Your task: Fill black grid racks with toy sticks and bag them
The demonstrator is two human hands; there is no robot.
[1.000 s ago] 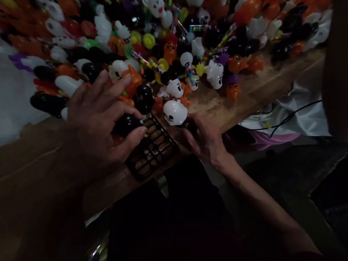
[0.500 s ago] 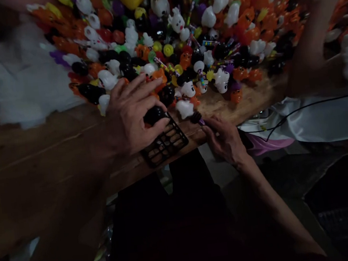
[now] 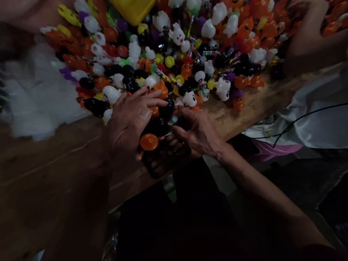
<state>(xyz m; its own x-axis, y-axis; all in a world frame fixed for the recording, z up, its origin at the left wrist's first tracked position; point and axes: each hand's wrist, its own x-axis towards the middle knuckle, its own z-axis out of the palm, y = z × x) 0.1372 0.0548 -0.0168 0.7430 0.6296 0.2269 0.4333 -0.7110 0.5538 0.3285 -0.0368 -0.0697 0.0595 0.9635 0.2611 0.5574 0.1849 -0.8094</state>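
My left hand (image 3: 130,120) reaches over the near edge of the toy pile, its fingers stretched out and apart. An orange disc-shaped piece (image 3: 149,142) lies just below its palm, above a black grid tray (image 3: 168,160). My right hand (image 3: 199,129) is closed at the tray's right side, thumb and fingers pinching a small multicoloured tube (image 3: 173,121), mostly hidden. Dark shiny pieces (image 3: 161,125) sit between the two hands, too dim to make out. A white ghost-like figure (image 3: 189,99) lies just beyond the right hand.
White, orange and black plastic figures (image 3: 177,33) and candy-filled tubes are heaped across the wooden table (image 3: 55,169). A yellow container (image 3: 134,3) stands at the back, white plastic bags (image 3: 38,95) at left. Another person's arm (image 3: 311,43) reaches in at right, above a black cable (image 3: 316,111).
My right hand has moved left over the tray; the black-and-purple piece it held is no longer visible there. An orange disc now shows below my left hand. The other person's arm has shifted.
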